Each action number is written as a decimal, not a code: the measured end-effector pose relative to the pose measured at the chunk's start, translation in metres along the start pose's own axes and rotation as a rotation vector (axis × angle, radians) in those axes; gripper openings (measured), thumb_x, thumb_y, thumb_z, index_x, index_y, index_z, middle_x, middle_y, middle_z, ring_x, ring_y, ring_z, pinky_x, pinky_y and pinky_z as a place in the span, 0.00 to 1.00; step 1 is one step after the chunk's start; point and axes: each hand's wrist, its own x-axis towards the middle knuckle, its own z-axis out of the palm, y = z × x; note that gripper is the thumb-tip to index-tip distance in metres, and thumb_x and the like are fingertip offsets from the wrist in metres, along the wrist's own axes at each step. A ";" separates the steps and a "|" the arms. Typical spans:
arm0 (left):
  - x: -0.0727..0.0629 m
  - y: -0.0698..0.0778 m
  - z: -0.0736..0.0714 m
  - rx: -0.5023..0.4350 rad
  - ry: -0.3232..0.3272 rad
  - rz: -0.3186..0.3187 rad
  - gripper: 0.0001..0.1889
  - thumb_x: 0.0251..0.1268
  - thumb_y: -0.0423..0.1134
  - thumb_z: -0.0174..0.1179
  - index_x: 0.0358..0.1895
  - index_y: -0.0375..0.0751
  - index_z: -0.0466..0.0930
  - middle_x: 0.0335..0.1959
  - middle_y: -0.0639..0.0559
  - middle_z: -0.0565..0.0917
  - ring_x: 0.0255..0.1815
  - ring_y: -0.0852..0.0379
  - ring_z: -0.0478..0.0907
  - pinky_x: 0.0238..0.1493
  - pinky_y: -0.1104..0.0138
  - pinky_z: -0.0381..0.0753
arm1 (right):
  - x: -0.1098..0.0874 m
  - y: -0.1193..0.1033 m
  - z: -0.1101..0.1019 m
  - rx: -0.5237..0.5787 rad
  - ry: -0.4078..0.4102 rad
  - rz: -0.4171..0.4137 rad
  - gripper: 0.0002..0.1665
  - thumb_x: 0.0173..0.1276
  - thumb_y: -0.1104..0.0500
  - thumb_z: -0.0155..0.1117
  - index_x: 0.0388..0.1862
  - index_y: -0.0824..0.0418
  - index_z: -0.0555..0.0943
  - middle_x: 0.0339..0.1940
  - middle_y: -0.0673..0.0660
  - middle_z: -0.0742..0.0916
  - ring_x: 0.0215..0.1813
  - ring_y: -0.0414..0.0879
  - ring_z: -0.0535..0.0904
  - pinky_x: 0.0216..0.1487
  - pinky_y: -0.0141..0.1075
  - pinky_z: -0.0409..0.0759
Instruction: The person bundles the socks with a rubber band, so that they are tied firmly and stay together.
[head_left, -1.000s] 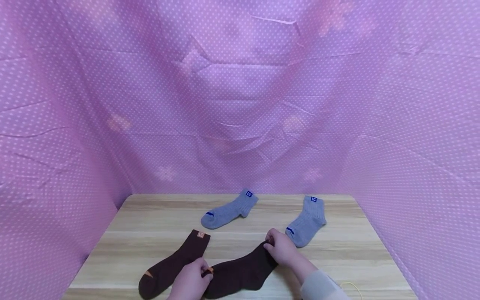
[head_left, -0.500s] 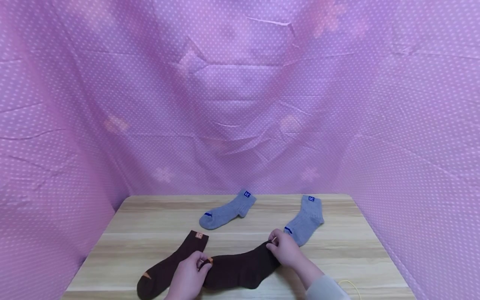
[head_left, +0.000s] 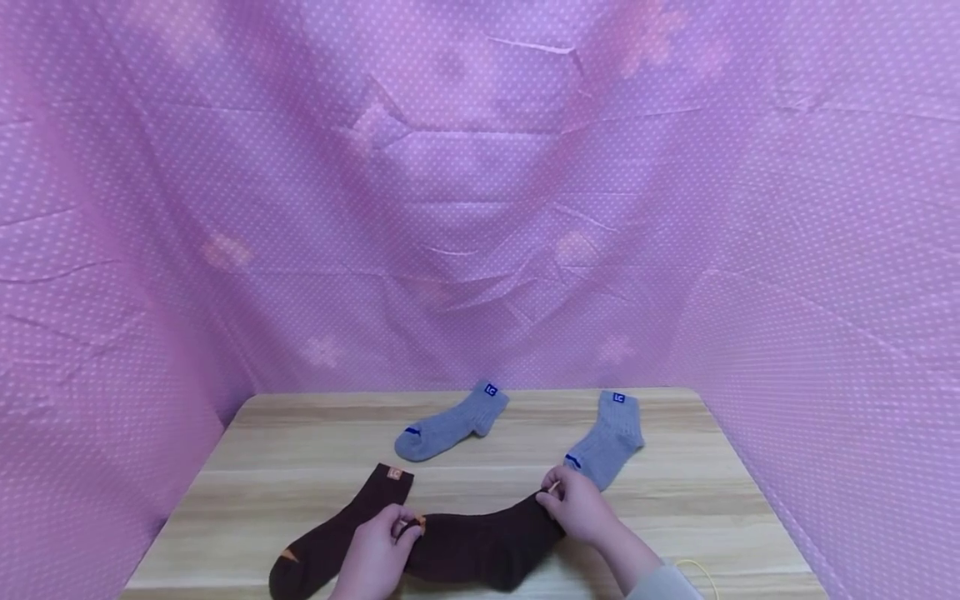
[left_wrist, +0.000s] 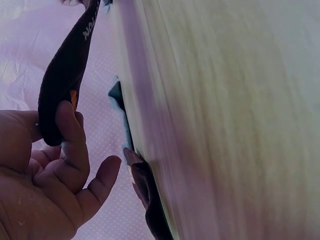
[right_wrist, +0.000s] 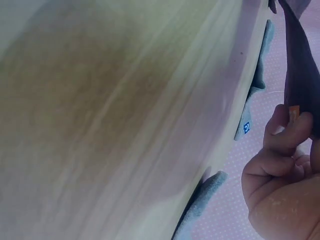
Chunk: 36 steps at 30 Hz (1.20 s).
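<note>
We hold a dark brown sock of soft, close-knit fabric (head_left: 480,546) in both hands, stretched sideways near the front of the pale, wood-grained surface (head_left: 712,500). The wrist views show it raised clear of the boards. Our left hand (head_left: 375,550) pinches the toe end narrowly, beside a small orange patch (head_left: 421,523), with the little finger extended away from the cloth. Our right hand (head_left: 581,504) pinches the ribbed-looking cuff, where an orange label (right_wrist: 293,114) shows by the fingertips. Pale lettering (left_wrist: 90,25) runs along the fabric, and the heel bulges downward between our hands.

Left of it, a matching brown sock with an orange toe wedge (head_left: 337,529) lies flat, bent at the heel. Farther back we see a grey ribbed sock with a blue label (head_left: 450,429) and, beyond our right hand, a second grey ribbed sock (head_left: 611,437). A thin yellow cord (head_left: 701,569) curves beside our light sleeve (head_left: 663,585). Creased pink-purple dotted cloth (head_left: 480,208) surrounds the surface.
</note>
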 end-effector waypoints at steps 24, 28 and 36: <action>0.004 -0.003 0.003 -0.010 -0.016 -0.006 0.11 0.63 0.34 0.74 0.48 0.44 0.91 0.37 0.56 0.90 0.35 0.62 0.82 0.36 0.65 0.80 | -0.017 -0.012 -0.017 0.086 -0.051 -0.010 0.09 0.71 0.65 0.72 0.43 0.64 0.80 0.21 0.47 0.80 0.22 0.38 0.75 0.24 0.33 0.74; 0.004 -0.002 0.003 -0.016 -0.034 -0.028 0.11 0.64 0.34 0.73 0.50 0.43 0.92 0.37 0.56 0.90 0.33 0.63 0.80 0.34 0.66 0.78 | -0.020 -0.012 -0.018 0.079 -0.057 -0.009 0.08 0.71 0.64 0.73 0.43 0.62 0.80 0.22 0.47 0.80 0.22 0.37 0.75 0.25 0.33 0.74; 0.002 -0.002 0.008 0.004 -0.037 0.000 0.11 0.64 0.36 0.75 0.48 0.42 0.93 0.39 0.54 0.92 0.35 0.61 0.84 0.36 0.65 0.81 | -0.025 -0.010 -0.020 0.120 -0.059 -0.019 0.08 0.71 0.65 0.72 0.42 0.62 0.80 0.21 0.46 0.79 0.21 0.36 0.74 0.24 0.33 0.73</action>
